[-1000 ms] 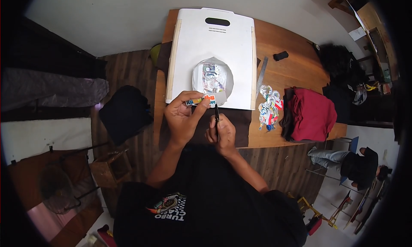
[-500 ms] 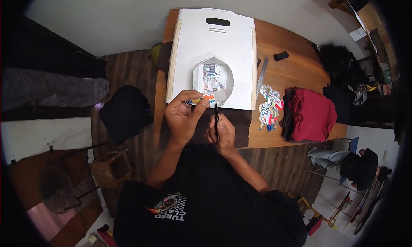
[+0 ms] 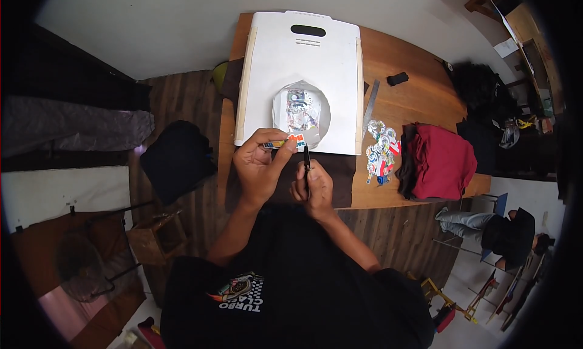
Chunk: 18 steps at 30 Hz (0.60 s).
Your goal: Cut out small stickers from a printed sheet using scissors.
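Note:
Between the thumb and fingers of my left hand [image 3: 258, 167] is a small colourful sticker [image 3: 296, 141] with printed letters, part of it covered by the thumb. My right hand [image 3: 314, 188] is closed around slim dark scissors [image 3: 307, 158], whose blades point up at the sticker's right edge. Both hands are over the near edge of a large white panel [image 3: 303, 60]. Just beyond them, a round opening [image 3: 327, 115] in the panel holds clear and printed scraps [image 3: 297, 109].
Right of the panel, a metal ruler [image 3: 371, 103] and a pile of cut stickers [image 3: 381, 155] lie on the wooden table [image 3: 410, 106]. Folded red cloth [image 3: 440, 161] is stacked beside them, with a small black item [image 3: 398, 79] farther back. Another person [image 3: 507, 233] is at the far right.
The scissors have shifted very slightly along the sticker's right edge, and the sticker is turned a little. Both hands stay in almost the same place.

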### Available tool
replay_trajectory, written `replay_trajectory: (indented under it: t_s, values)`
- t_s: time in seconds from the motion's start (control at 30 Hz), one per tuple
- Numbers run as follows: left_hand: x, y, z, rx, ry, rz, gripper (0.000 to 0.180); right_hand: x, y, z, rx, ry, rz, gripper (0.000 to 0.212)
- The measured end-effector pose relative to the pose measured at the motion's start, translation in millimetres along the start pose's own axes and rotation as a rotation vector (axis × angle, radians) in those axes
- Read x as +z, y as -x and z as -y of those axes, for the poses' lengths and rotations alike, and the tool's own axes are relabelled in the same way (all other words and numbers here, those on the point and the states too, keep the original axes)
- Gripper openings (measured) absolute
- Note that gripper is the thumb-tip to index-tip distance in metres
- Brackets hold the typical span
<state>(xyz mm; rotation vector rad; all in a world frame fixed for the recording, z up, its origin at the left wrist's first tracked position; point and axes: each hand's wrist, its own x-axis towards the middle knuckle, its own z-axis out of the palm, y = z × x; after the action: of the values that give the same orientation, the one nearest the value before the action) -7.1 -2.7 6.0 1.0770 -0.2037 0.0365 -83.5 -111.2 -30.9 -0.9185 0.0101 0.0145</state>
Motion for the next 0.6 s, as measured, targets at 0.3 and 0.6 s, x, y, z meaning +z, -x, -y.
replay_trajectory:
  t_s: [0.3,0.6]
  values:
    - [-1.0,2.6,1.8,-0.018,-0.035,-0.014,0.014,1.0,-0.7,-1.4,-0.007,0.002,-0.007,0.030]
    - [-0.4,1.7,0.9,-0.020,-0.041,-0.006,0.012,-0.8,-1.9,-3.3,-0.024,0.007,-0.011,0.030]
